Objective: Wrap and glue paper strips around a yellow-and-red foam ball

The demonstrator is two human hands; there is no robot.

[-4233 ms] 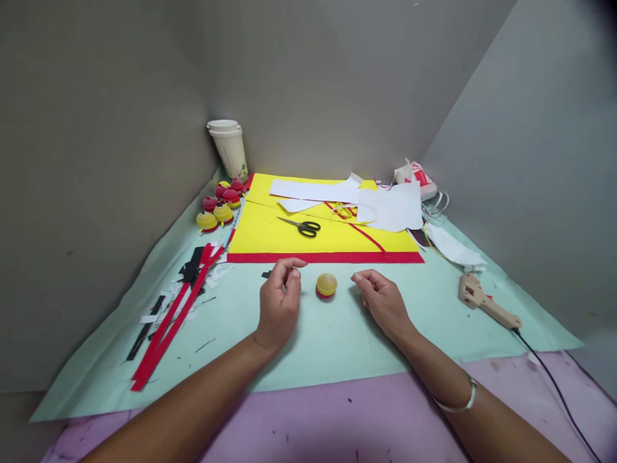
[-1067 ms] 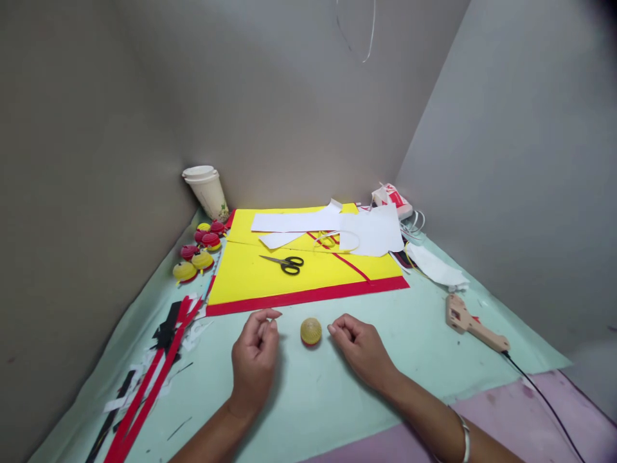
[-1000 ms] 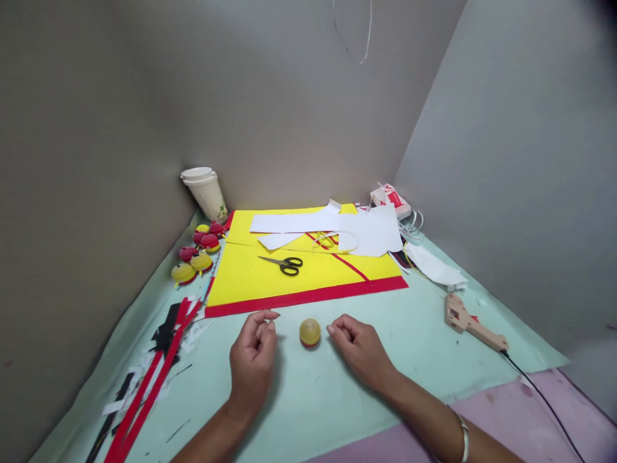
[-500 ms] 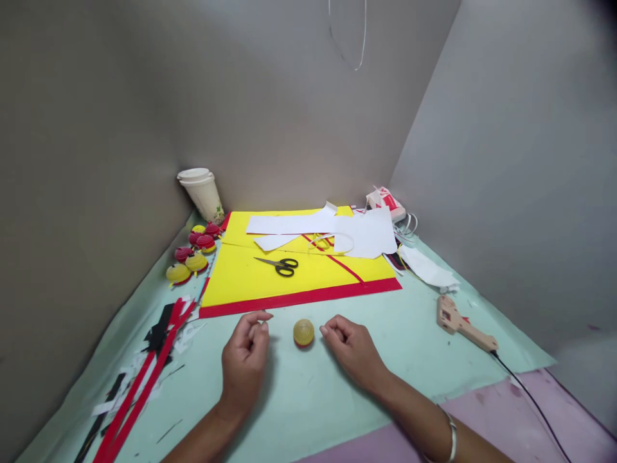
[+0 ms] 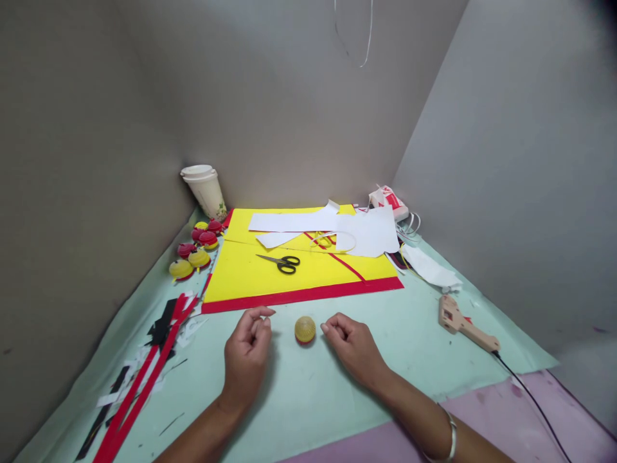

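A small round ball-like piece (image 5: 304,330), yellow on top with red below, rests on the pale green sheet between my two hands, touched by neither. To its left, my left hand (image 5: 248,344) lies with its fingers curled in and the index tip pointing towards the ball; I see nothing in it. On the right side my right hand (image 5: 354,347) is loosely closed, thumb against the curled fingers, also with nothing showing in it. Black-handled scissors (image 5: 284,263) lie on the yellow board (image 5: 236,270) beyond the hands.
White paper (image 5: 369,231) covers part of the board. Several red and yellow round pieces (image 5: 198,258) sit at left, near a white cup (image 5: 205,191). Red strips (image 5: 139,392) and black scraps lie front left. A glue gun (image 5: 467,325) with a cord rests at right.
The whole view has shifted slightly, moving the scene a little right and up. Both hands and the ball keep the same places relative to each other.
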